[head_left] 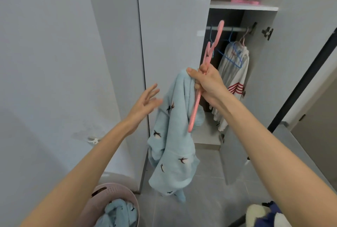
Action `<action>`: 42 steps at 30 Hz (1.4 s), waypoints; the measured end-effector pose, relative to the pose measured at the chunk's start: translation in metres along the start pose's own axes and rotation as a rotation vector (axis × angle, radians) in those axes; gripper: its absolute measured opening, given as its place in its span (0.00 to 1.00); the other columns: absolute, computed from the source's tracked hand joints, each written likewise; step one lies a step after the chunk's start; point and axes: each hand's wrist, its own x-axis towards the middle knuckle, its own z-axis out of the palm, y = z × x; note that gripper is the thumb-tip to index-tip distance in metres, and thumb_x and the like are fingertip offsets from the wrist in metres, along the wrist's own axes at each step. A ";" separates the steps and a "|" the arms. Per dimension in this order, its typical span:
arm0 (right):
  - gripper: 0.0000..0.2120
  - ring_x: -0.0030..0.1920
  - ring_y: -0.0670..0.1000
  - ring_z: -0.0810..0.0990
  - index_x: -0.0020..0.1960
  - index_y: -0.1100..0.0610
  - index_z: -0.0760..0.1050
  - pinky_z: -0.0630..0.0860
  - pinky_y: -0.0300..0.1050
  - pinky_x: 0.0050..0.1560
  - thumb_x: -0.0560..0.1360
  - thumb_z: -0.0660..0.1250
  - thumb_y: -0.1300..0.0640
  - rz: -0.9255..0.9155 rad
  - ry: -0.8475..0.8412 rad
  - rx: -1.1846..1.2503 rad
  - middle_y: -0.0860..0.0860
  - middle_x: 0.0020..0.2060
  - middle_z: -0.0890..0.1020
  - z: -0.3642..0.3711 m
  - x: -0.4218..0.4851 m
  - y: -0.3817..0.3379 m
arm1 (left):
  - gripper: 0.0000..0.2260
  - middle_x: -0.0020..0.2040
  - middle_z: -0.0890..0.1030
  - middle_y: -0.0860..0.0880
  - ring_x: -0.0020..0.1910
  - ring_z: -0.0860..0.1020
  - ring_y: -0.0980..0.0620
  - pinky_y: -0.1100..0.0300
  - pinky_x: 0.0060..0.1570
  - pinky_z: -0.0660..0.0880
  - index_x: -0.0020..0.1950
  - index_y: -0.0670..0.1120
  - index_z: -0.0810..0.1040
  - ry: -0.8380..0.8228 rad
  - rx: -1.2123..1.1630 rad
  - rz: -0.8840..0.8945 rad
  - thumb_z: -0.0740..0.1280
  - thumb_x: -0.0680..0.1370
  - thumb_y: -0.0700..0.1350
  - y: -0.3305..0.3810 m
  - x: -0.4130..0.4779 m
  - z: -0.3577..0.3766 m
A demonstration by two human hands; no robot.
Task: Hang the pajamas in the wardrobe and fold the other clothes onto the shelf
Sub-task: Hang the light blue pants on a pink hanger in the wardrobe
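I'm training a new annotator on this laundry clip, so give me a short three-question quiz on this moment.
1. Multiple choice: what does the right hand grip? A) a pink hanger together with the light blue pajama piece; B) nothing; C) a folded towel.
2. True or false: the left hand holds the pajama piece.
3. Fill in: the white garment hanging on the wardrobe rail has ___ stripes.
Key: 1 A; 2 false, its fingers are spread open; 3 red.
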 end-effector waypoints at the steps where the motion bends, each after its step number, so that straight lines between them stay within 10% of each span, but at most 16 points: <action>1: 0.20 0.23 0.43 0.62 0.38 0.52 0.58 0.63 0.34 0.22 0.75 0.69 0.64 -0.008 0.017 -0.014 0.48 0.29 0.63 0.001 0.002 -0.002 | 0.27 0.69 0.68 0.59 0.66 0.68 0.62 0.61 0.61 0.68 0.65 0.67 0.64 -0.017 0.088 0.012 0.71 0.69 0.59 -0.003 -0.005 0.002; 9: 0.22 0.20 0.43 0.59 0.35 0.51 0.58 0.60 0.34 0.19 0.74 0.70 0.63 -0.011 0.087 0.007 0.48 0.25 0.63 0.014 0.009 -0.015 | 0.35 0.55 0.64 0.60 0.54 0.67 0.60 0.71 0.53 0.66 0.58 0.62 0.61 0.066 0.539 0.182 0.79 0.59 0.58 -0.028 -0.011 0.045; 17: 0.22 0.20 0.43 0.57 0.33 0.51 0.57 0.58 0.34 0.18 0.75 0.69 0.64 -0.029 0.001 0.067 0.48 0.26 0.64 0.011 0.003 -0.027 | 0.04 0.44 0.76 0.54 0.44 0.75 0.59 0.67 0.42 0.71 0.47 0.50 0.71 0.283 0.447 0.270 0.66 0.77 0.44 -0.005 0.006 0.040; 25: 0.20 0.27 0.44 0.60 0.35 0.51 0.58 0.59 0.36 0.26 0.75 0.69 0.56 -0.075 0.002 -0.444 0.47 0.28 0.63 -0.014 -0.002 -0.004 | 0.05 0.43 0.77 0.53 0.41 0.77 0.60 0.63 0.43 0.76 0.45 0.53 0.69 0.401 0.047 0.255 0.63 0.80 0.46 0.032 0.010 0.012; 30: 0.11 0.32 0.42 0.71 0.45 0.44 0.72 0.67 0.35 0.35 0.69 0.73 0.45 0.139 -0.358 -0.364 0.42 0.34 0.76 -0.014 -0.017 0.020 | 0.05 0.43 0.79 0.48 0.42 0.78 0.52 0.56 0.43 0.78 0.45 0.50 0.71 0.414 -0.172 0.077 0.63 0.80 0.47 0.052 0.026 -0.011; 34: 0.45 0.60 0.42 0.78 0.73 0.50 0.61 0.75 0.36 0.56 0.63 0.80 0.59 0.085 -0.451 -0.339 0.44 0.64 0.76 0.000 -0.027 0.042 | 0.05 0.42 0.80 0.49 0.39 0.79 0.54 0.58 0.40 0.79 0.46 0.48 0.73 0.389 -0.228 0.028 0.65 0.79 0.48 0.062 0.030 -0.023; 42: 0.11 0.28 0.35 0.76 0.55 0.55 0.75 0.68 0.26 0.28 0.75 0.70 0.55 -0.164 -0.023 -0.151 0.37 0.29 0.79 0.034 -0.024 0.016 | 0.04 0.40 0.81 0.50 0.37 0.78 0.55 0.63 0.36 0.77 0.46 0.50 0.74 0.263 -0.017 -0.030 0.65 0.79 0.49 0.059 0.027 -0.033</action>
